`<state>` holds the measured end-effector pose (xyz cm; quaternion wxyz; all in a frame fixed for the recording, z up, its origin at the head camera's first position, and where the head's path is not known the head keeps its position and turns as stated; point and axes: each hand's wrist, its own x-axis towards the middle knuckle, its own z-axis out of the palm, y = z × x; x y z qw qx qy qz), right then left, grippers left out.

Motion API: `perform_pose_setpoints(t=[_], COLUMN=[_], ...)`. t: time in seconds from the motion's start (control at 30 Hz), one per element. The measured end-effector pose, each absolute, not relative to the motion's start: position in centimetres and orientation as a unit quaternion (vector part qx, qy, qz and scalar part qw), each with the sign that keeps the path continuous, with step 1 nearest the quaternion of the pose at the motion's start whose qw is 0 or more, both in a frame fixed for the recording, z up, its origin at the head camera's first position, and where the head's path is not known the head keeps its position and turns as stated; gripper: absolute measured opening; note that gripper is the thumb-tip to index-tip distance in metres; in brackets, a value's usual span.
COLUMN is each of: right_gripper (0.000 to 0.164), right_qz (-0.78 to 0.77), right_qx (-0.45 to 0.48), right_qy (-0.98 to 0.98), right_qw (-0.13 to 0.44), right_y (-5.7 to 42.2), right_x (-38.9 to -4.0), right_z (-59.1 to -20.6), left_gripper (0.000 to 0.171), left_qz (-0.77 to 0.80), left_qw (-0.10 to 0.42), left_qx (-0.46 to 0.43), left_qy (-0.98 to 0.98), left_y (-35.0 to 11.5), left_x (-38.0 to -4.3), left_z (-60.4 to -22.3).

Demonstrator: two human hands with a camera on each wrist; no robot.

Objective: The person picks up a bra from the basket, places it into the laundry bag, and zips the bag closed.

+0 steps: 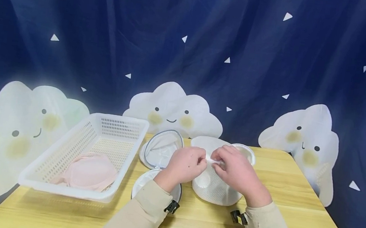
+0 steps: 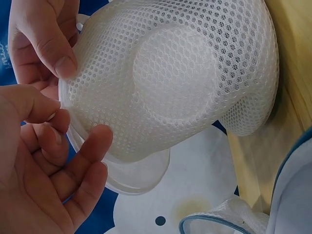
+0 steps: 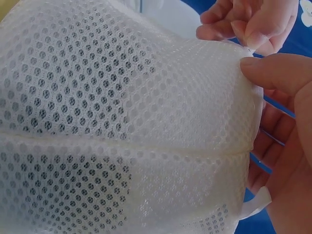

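A white mesh laundry bag (image 1: 216,189), rounded like a drum, stands on the table before both hands. Its round lid (image 1: 205,142) is raised at the back. My left hand (image 1: 186,165) pinches the bag's rim between thumb and forefinger, the other fingers loosely bent. Close beside it, my right hand (image 1: 236,169) grips the same rim, thumb on the outer mesh (image 3: 195,97) and fingers behind. A round padded patch (image 2: 175,73) shows in the mesh side in the left wrist view. From the rim near the right palm sticks a small white tab (image 3: 257,204).
At the left stands a white plastic basket (image 1: 139,139) with a pale pink bra (image 1: 89,173) inside. Between basket and hands lies another mesh bag with dark-edged round openings (image 1: 165,147), partly behind the left forearm. A white-rimmed round piece (image 1: 249,153) shows behind the right hand.
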<state>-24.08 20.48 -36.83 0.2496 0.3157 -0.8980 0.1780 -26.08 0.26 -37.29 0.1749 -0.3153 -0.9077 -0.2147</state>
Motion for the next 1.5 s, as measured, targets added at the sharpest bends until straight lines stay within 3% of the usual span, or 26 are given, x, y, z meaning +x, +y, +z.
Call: perform_pose_setpoints(t=[1.5], right_gripper=[0.019], right_qz=[0.139], right_qx=[0.315], right_qy=[-0.895], right_qw=[0.283], right_y=[19.7], right_x=[-23.7], right_z=[-36.9], left_gripper=[0.026], left_qz=[-0.189], left_qw=[0.189], left_qx=[-0.336], left_qy=[-0.903], left_y=[0.7], left_x=[-25.4], left_z=[-37.1])
